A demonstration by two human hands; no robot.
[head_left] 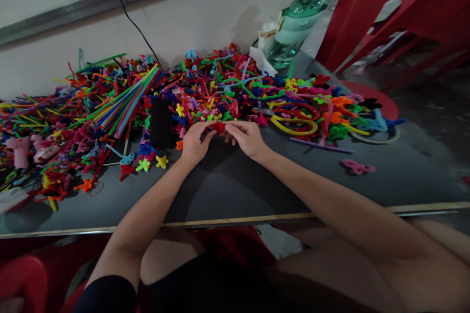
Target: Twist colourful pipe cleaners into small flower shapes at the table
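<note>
My left hand (194, 143) and my right hand (246, 138) meet over the dark table (235, 186), fingers pinched together on a small red pipe-cleaner piece (219, 127) held between them. Right behind my hands lies a big heap of coloured pipe cleaners (227, 93) and small twisted flower shapes. A black block (161, 121) stands just left of my left hand.
A bundle of straight pipe cleaners (128, 98) lies at the left. A yellow loop (295, 126) and a pink twisted piece (358, 167) lie to the right. A green bottle (299, 24) stands at the back, red plastic chairs (389, 10) beyond it. A black cable (128, 14) runs down the wall.
</note>
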